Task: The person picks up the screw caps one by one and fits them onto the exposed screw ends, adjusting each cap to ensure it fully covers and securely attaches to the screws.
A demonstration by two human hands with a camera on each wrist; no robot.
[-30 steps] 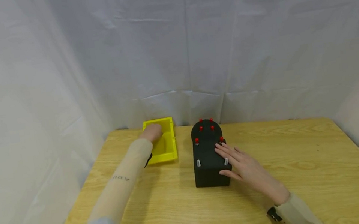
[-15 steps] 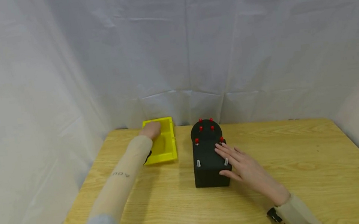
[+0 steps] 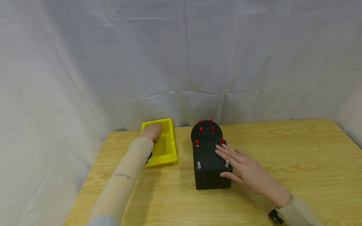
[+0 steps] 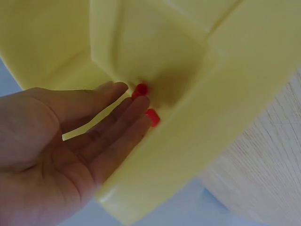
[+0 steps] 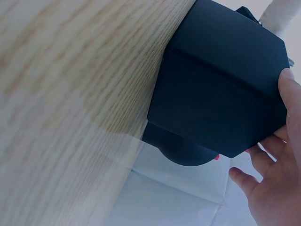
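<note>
My left hand [image 3: 150, 132] reaches into the far end of a yellow bin [image 3: 170, 145]. In the left wrist view its fingers [image 4: 127, 110] lie nearly straight in the bin's [image 4: 235, 61] corner. Their tips touch two small red pieces [image 4: 141, 89] there, and neither piece is plainly pinched. My right hand [image 3: 230, 162] rests on a black box [image 3: 207, 155], fingers straight along its top right edge and thumb against its near side. Red-tipped pegs [image 3: 200, 129] and two silver pins [image 3: 199, 165] stand on the box's top. The right wrist view shows the box's side [image 5: 221, 94] and part of my right hand [image 5: 263, 188].
The bin and the box stand side by side at the back of a wooden table [image 3: 293, 159], the bin to the left. White cloth [image 3: 173, 53] hangs close behind and on both sides. Bare tabletop lies in front and to the right.
Both hands stay where they were; only the head view has drifted slightly.
</note>
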